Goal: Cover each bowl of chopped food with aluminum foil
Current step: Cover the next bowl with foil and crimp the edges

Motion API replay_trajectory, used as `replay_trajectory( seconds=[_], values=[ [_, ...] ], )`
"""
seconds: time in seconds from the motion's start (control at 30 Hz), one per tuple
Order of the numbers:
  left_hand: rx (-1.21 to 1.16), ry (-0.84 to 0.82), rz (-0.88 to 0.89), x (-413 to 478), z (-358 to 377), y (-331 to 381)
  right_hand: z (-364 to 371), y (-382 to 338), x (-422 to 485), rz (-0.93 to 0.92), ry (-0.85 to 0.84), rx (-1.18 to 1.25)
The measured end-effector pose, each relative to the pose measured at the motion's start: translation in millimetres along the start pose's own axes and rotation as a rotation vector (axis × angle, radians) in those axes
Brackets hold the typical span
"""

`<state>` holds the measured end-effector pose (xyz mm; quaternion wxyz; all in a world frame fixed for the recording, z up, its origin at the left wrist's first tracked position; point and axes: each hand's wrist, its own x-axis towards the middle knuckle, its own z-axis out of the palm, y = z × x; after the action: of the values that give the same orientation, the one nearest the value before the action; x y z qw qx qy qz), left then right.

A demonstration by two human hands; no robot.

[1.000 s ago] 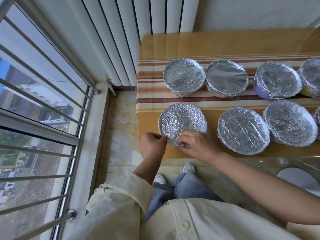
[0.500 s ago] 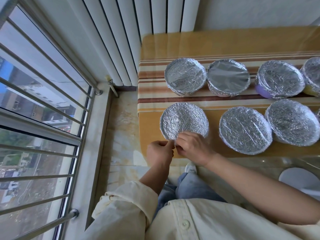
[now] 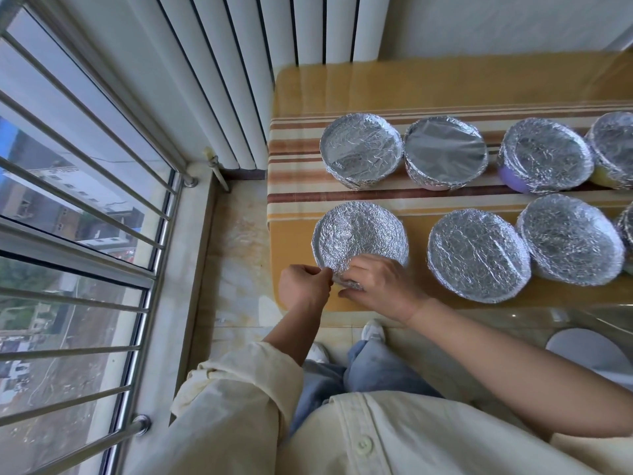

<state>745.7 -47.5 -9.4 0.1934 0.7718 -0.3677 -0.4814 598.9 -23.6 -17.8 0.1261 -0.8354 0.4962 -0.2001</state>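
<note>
Several bowls stand in two rows on the yellow table (image 3: pixel 376 87), each under crinkled aluminum foil. The front left bowl (image 3: pixel 356 234) is nearest me. My left hand (image 3: pixel 303 286) pinches the foil at its near rim. My right hand (image 3: pixel 380 286) curls over the same near edge and holds the foil there. To its right sit two more foil-covered bowls (image 3: pixel 478 255) (image 3: pixel 570 243). The back row holds a foil-covered bowl (image 3: pixel 359 149), a smoother-topped one (image 3: pixel 445 154), a purple bowl (image 3: pixel 544 156) and a yellow one (image 3: pixel 613 145).
A white radiator (image 3: pixel 274 46) stands behind the table's left end. A barred window (image 3: pixel 68 200) fills the left side, with a marble sill and floor strip (image 3: pixel 236 252) between it and the table. A white round object (image 3: pixel 585 347) lies at the lower right.
Both hands stayed at the front left bowl's near rim, drew close together, then worked slightly along the foil edge. The bowls have not moved.
</note>
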Motion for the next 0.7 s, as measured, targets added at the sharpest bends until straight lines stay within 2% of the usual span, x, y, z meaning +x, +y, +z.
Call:
replay_trajectory(
  seconds=[0.3, 0.7],
  values=[
    [0.057, -0.010, 0.023, 6.1, -4.6, 2.7, -2.7, 3.2, -10.7, -0.028, -0.030, -0.043],
    [-0.153, 0.019, -0.064, -23.4, 14.1, -10.2, 1.0, -0.7, -9.5, -0.037, 0.011, -0.027]
  ],
)
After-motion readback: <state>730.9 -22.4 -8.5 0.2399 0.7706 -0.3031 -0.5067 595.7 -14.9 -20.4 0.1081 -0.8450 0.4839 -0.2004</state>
